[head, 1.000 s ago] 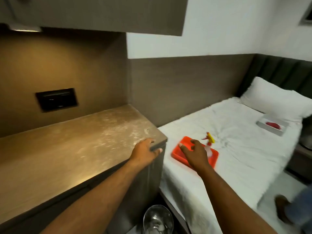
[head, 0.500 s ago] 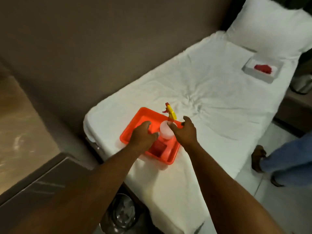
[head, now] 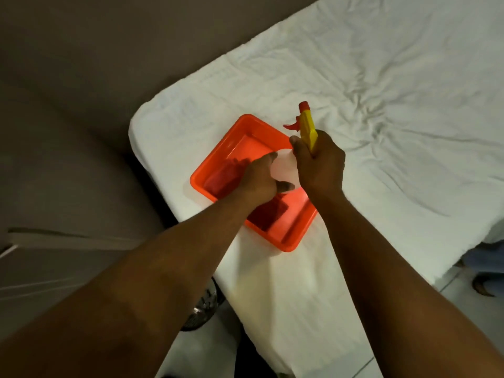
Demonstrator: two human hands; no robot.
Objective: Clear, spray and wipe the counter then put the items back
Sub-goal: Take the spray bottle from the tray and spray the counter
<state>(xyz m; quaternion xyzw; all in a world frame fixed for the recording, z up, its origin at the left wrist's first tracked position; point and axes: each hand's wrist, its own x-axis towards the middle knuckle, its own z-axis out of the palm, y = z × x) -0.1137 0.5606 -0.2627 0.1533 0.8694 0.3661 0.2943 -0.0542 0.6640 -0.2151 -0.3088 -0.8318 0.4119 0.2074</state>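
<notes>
An orange tray (head: 286, 238) sits near the left corner of the bed's (head: 381, 77) foot end, on the white sheet, and a spray bottle (head: 283, 166) stands upright over its far right part. The right hand (head: 320, 165) is clenched around the bottle's neck just under the yellow-and-red trigger head (head: 306, 124) — the left hand (head: 259, 178) cups the pale bottle body from the left, fingers curled against it. A dark red cloth (head: 268, 214) lies in the tray under the left wrist — partly hidden.

Bed, wall and floor around the work

A bed (head: 381, 77) under a wrinkled white sheet fills the upper right. A brown wall (head: 109, 36) runs behind it. A metal bin (head: 203, 309) stands on the floor beside the bed's corner. Another person's foot (head: 482, 286) shows at the right edge, on pale floor tiles (head: 463, 309).
</notes>
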